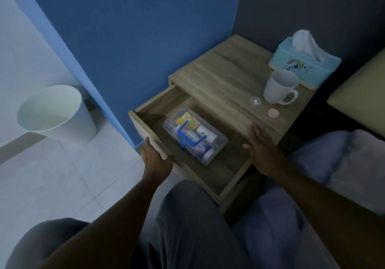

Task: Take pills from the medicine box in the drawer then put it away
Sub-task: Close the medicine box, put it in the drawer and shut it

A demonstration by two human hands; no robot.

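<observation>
The wooden nightstand's drawer [227, 175] stands pulled out. Inside it lies a clear plastic medicine box [194, 135] with a blue handle, holding bottles and packets. My left hand [155, 156] grips the drawer's front panel at its left end. My right hand [260, 145] hovers flat with fingers spread over the drawer's right side, by the nightstand's front edge, holding nothing. On the nightstand top [218, 81] sit a small clear cup [255, 101] with white pills in it and a pink round lid [273, 113].
A white mug [279, 89] and a light blue tissue box [304, 64] stand at the back right of the nightstand top. A white waste bin [56, 114] stands on the tiled floor at left. A blue wall is behind; a bed with bedding lies at right.
</observation>
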